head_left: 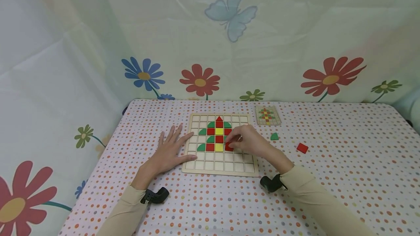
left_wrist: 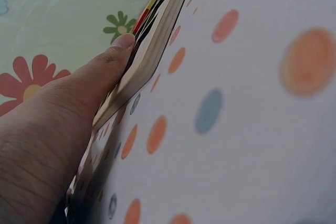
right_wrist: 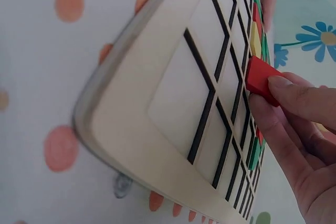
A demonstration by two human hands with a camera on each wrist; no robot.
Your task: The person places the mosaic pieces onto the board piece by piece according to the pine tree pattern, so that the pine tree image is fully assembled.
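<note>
A square wooden grid board (head_left: 201,165) lies on the table. On it red, yellow and green tiles form a tree-like pattern, topped by a red triangle (head_left: 219,119). My right hand (head_left: 249,141) pinches a red square tile (right_wrist: 261,78) between thumb and fingers, at the board's surface just right of a yellow tile (head_left: 218,147). In the right wrist view this red tile stands tilted against the grid. My left hand (head_left: 168,154) lies spread at the board's left side, with thumb and a fingertip over its edge. The right hand covers some squares on the board's right side.
A small pattern card (head_left: 277,121) showing a similar tree lies behind the board to the right. A loose green tile (head_left: 274,136) with a curved side and a loose red square tile (head_left: 302,148) rest on the dotted tablecloth (head_left: 344,163), right of the board.
</note>
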